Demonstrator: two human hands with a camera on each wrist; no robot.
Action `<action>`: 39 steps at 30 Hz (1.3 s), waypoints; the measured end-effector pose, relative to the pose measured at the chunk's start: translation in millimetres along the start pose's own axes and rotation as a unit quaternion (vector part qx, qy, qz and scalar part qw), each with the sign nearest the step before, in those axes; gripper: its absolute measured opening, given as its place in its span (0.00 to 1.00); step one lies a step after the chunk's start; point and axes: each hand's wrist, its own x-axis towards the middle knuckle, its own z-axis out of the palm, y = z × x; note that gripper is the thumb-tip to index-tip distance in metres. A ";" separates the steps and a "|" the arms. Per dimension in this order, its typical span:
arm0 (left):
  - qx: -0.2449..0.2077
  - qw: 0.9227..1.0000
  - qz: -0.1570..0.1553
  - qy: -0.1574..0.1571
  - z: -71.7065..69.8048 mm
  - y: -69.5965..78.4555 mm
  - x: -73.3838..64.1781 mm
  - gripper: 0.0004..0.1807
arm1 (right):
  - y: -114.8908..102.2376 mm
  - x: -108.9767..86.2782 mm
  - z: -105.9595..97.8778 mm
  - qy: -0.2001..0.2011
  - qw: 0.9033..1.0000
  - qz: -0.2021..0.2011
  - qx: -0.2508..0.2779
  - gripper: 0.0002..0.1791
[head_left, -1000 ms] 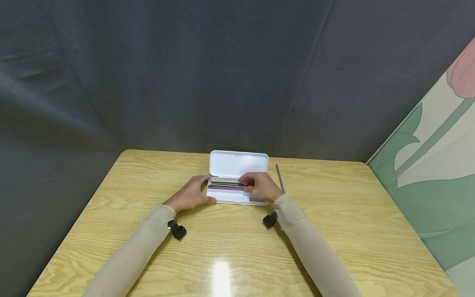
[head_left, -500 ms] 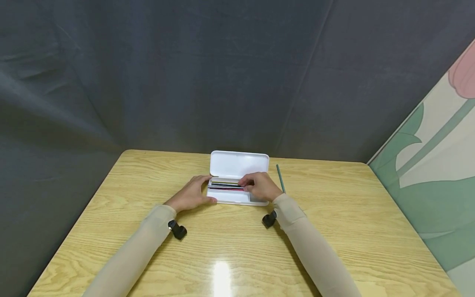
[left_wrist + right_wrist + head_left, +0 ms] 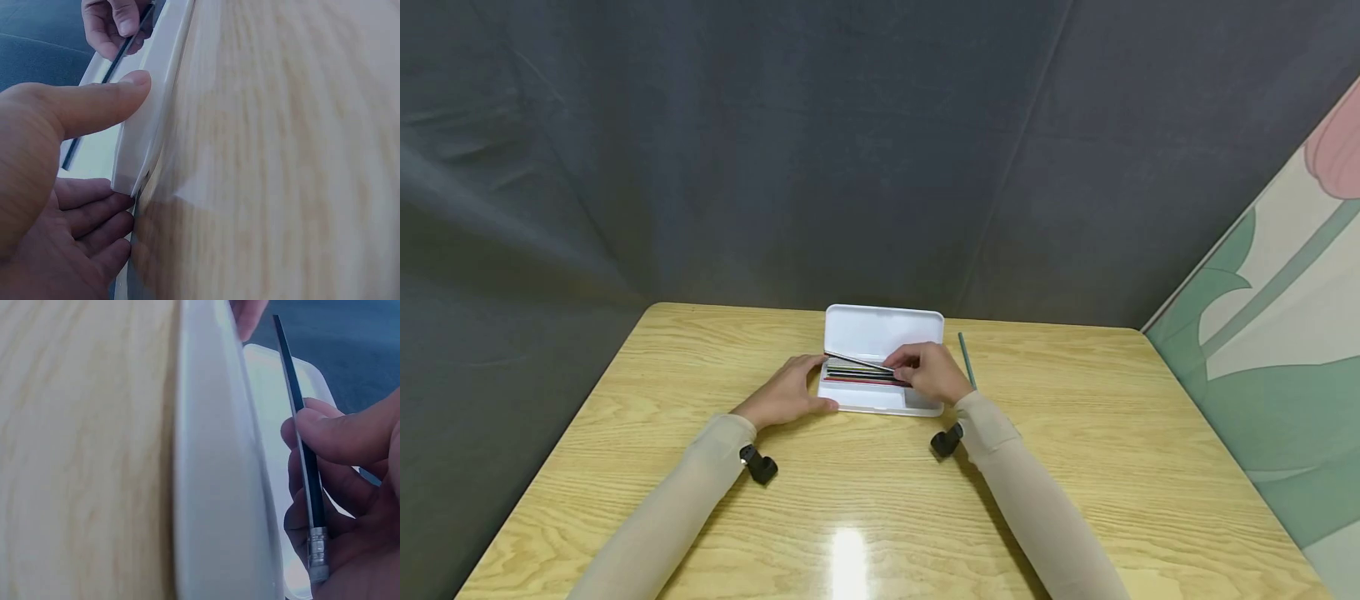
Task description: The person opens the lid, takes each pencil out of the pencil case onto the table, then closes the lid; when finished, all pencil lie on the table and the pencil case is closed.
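Pencil case point(image 3: 882, 327) on table point(image 3: 1120, 467), curtain point(image 3: 835, 150) behind

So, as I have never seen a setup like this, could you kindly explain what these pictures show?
No machine here: a person works with two bare hands. The wide view comes from a head-worn camera; the close ones come from small wrist cameras. On the wooden table, an open white case holds what look like pencils; a slim green rod lies to its right. The right hand pinches a dark pencil, slanting over the case, while the left hand touches the case's left end.
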 end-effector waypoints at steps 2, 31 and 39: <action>0.001 1.000 0.000 -0.001 0.0 -0.2 -0.1 0.54 | -0.9 -0.3 -2.0 0.005 1.000 0.004 0.016 0.09; 0.000 1.000 0.002 0.001 1.0 2.3 -0.6 0.51 | -0.3 -9.2 -36.5 0.055 0.988 0.013 0.147 0.18; -0.003 1.000 0.002 0.002 0.8 1.7 -1.8 0.52 | 14.5 -19.9 -62.8 0.109 0.981 0.030 0.159 0.21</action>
